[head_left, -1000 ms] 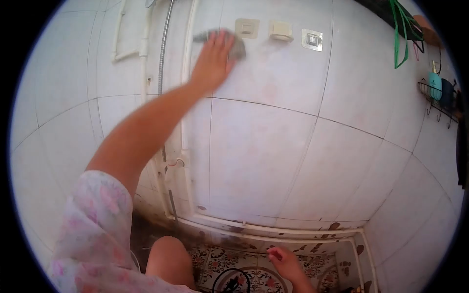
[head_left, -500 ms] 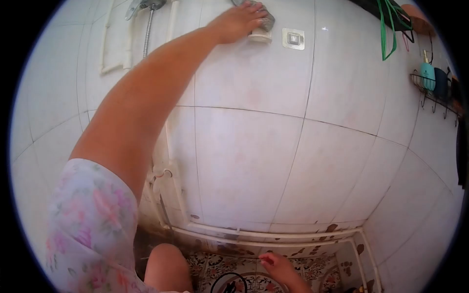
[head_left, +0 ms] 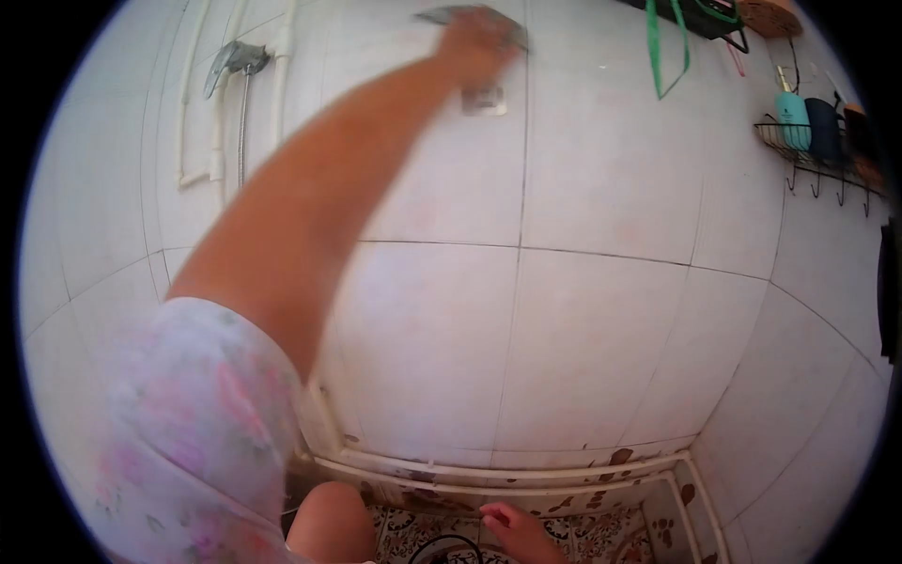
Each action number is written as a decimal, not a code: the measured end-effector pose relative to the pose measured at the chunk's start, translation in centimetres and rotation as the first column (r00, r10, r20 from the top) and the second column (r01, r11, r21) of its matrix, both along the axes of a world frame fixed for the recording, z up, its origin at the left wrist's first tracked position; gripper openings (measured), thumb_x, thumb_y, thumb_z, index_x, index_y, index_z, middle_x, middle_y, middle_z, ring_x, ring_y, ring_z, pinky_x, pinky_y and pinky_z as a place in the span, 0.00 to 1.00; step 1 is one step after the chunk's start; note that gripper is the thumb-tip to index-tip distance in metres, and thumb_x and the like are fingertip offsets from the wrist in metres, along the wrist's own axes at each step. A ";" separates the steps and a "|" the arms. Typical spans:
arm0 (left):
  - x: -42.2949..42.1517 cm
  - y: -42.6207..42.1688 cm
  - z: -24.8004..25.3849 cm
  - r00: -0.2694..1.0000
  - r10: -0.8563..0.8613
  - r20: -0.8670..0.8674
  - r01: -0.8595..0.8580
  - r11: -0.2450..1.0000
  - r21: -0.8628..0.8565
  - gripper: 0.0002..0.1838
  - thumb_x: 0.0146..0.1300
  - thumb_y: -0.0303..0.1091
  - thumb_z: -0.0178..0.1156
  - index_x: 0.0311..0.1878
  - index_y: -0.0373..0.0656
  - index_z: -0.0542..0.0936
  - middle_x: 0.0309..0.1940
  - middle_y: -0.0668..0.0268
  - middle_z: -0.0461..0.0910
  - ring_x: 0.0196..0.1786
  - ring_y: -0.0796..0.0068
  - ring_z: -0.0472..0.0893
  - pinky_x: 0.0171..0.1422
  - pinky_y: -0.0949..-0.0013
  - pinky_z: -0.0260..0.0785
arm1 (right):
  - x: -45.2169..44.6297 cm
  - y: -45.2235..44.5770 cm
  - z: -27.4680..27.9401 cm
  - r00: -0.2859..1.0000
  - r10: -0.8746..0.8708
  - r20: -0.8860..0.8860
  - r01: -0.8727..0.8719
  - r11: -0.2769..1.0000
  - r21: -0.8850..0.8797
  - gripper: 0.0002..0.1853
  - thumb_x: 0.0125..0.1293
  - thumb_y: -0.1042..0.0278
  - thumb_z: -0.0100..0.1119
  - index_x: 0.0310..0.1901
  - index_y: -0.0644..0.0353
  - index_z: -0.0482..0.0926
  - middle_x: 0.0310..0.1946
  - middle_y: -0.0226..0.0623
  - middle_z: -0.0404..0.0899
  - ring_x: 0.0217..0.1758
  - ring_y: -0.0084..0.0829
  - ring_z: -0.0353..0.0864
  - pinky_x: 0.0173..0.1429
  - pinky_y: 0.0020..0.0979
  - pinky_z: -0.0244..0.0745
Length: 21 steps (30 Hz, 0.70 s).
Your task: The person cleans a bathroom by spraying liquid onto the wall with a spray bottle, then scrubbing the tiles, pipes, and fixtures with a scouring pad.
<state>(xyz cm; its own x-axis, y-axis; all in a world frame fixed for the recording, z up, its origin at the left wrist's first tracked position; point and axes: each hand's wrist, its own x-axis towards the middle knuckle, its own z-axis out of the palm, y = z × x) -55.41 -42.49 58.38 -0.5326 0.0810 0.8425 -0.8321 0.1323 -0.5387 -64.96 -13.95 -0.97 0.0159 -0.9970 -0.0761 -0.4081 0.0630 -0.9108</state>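
At the top of the view my left hand [head_left: 477, 45], blurred by motion, presses a grey cloth [head_left: 449, 14] against the white tiled wall [head_left: 601, 348]. The left arm reaches up from a floral sleeve on the left. Just below that hand is a small square adhesive plate [head_left: 485, 101] on the wall, partly covered by the wrist. My right hand [head_left: 515, 531] hangs low near the bottom, its fingers loosely curled with nothing visible in them. Under it lies the patterned floor [head_left: 601, 536].
A shower valve [head_left: 235, 64] with hose and white pipes is at upper left. On the right, a wire rack [head_left: 776, 141] with hooks holds a teal pump bottle [head_left: 792, 115]. A green strap [head_left: 655, 56] hangs above. Pipes [head_left: 564, 489] run along the wall's foot.
My left hand and the cloth have moved right across the wall, from left of the square plate to just above it. The whole view has turned right. My right hand stays low.
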 end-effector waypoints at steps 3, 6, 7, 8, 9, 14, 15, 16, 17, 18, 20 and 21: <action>-5.9 3.0 -3.6 0.975 -0.221 0.009 0.219 0.971 0.097 0.34 0.68 0.61 0.37 0.70 0.50 0.62 0.73 0.59 0.55 0.75 0.52 0.51 0.77 0.51 0.40 | -1.1 -1.6 -2.3 0.998 0.010 -0.060 -0.013 0.999 -0.039 0.18 0.68 0.55 0.53 0.55 0.53 0.75 0.45 0.38 0.80 0.48 0.34 0.79 0.52 0.34 0.73; -3.5 1.5 0.0 0.944 -0.059 0.326 0.108 0.985 -0.136 0.30 0.68 0.57 0.41 0.65 0.49 0.70 0.69 0.58 0.61 0.73 0.54 0.54 0.77 0.56 0.42 | -2.0 -3.4 -3.8 0.994 0.016 -0.109 -0.011 0.999 0.052 0.18 0.68 0.54 0.52 0.55 0.51 0.76 0.46 0.39 0.80 0.49 0.36 0.80 0.53 0.36 0.74; -0.5 3.2 0.1 0.886 -0.464 0.016 0.455 0.875 0.166 0.28 0.69 0.55 0.43 0.61 0.46 0.73 0.66 0.56 0.66 0.71 0.56 0.58 0.75 0.57 0.47 | -2.4 -3.8 -4.5 0.992 0.033 -0.120 -0.025 0.997 0.071 0.19 0.68 0.54 0.52 0.56 0.51 0.76 0.46 0.39 0.81 0.49 0.36 0.80 0.53 0.36 0.73; 2.3 0.3 2.6 0.948 -0.317 -0.033 0.318 0.948 0.023 0.28 0.69 0.55 0.43 0.60 0.45 0.73 0.64 0.56 0.68 0.70 0.56 0.60 0.73 0.56 0.51 | -2.8 -4.4 -4.9 0.990 0.044 -0.132 -0.033 0.995 0.089 0.19 0.67 0.53 0.52 0.56 0.51 0.76 0.47 0.39 0.81 0.49 0.37 0.80 0.53 0.36 0.73; 6.0 -0.8 3.9 0.984 -0.143 -0.103 0.154 0.982 0.106 0.29 0.70 0.55 0.38 0.63 0.46 0.70 0.67 0.56 0.64 0.71 0.58 0.59 0.74 0.56 0.50 | -3.1 -4.7 -5.2 0.991 0.050 -0.124 -0.039 0.996 0.086 0.19 0.67 0.53 0.52 0.56 0.51 0.76 0.47 0.39 0.81 0.49 0.37 0.80 0.53 0.36 0.73; 15.4 -3.4 1.0 0.644 0.144 -0.752 0.144 0.942 0.303 0.30 0.72 0.53 0.31 0.71 0.49 0.56 0.74 0.57 0.50 0.74 0.49 0.51 0.76 0.50 0.43 | -4.1 -5.6 -7.5 0.985 0.161 -0.057 -0.155 0.983 0.103 0.19 0.68 0.52 0.51 0.55 0.50 0.76 0.47 0.36 0.82 0.49 0.36 0.81 0.53 0.35 0.73; 14.2 -3.7 1.3 0.645 0.146 -0.750 0.145 0.940 0.307 0.30 0.72 0.53 0.31 0.71 0.49 0.56 0.74 0.57 0.50 0.74 0.49 0.51 0.76 0.50 0.43 | -4.3 -5.7 -7.8 0.986 0.160 -0.055 -0.154 0.982 0.106 0.19 0.68 0.52 0.51 0.55 0.50 0.76 0.47 0.36 0.82 0.49 0.36 0.81 0.53 0.35 0.73; 13.0 -4.2 2.3 0.781 0.130 -0.610 0.078 0.950 0.302 0.33 0.71 0.58 0.29 0.73 0.52 0.55 0.75 0.58 0.47 0.75 0.47 0.45 0.77 0.50 0.38 | -4.4 -5.6 -8.1 0.988 0.137 -0.065 -0.132 0.988 0.084 0.19 0.68 0.53 0.52 0.55 0.52 0.76 0.45 0.36 0.82 0.48 0.33 0.81 0.53 0.34 0.73; 11.5 -4.7 3.2 0.888 0.117 -0.444 0.015 0.959 0.282 0.36 0.69 0.63 0.28 0.74 0.54 0.53 0.76 0.59 0.44 0.76 0.45 0.40 0.78 0.50 0.34 | -4.4 -5.5 -8.3 0.991 0.113 -0.072 -0.109 0.992 0.060 0.18 0.68 0.54 0.53 0.54 0.54 0.76 0.44 0.36 0.82 0.48 0.30 0.80 0.53 0.32 0.73; 8.1 -4.6 3.9 0.963 0.115 -0.243 -0.077 0.984 0.161 0.37 0.69 0.64 0.29 0.74 0.51 0.54 0.76 0.59 0.45 0.77 0.50 0.44 0.77 0.50 0.35 | -4.3 -5.4 -7.7 0.991 0.112 -0.069 -0.108 0.992 0.058 0.18 0.68 0.54 0.53 0.54 0.54 0.76 0.44 0.36 0.82 0.48 0.30 0.80 0.53 0.32 0.73; -1.1 -0.7 1.8 0.986 0.094 0.139 -0.087 0.995 -0.052 0.23 0.69 0.44 0.41 0.64 0.50 0.70 0.70 0.54 0.60 0.73 0.50 0.55 0.74 0.41 0.42 | -4.0 -4.7 -5.9 0.994 0.106 -0.026 -0.103 0.990 0.095 0.18 0.68 0.55 0.53 0.54 0.55 0.76 0.44 0.37 0.82 0.48 0.31 0.80 0.53 0.33 0.73; -5.8 4.6 -0.3 0.973 -0.163 0.164 0.123 0.965 0.231 0.25 0.67 0.47 0.45 0.65 0.49 0.68 0.69 0.50 0.60 0.72 0.55 0.58 0.76 0.49 0.43 | -4.0 -4.8 -6.0 0.995 0.098 -0.026 -0.095 0.991 0.090 0.18 0.68 0.55 0.53 0.54 0.55 0.76 0.44 0.37 0.82 0.48 0.31 0.80 0.53 0.33 0.73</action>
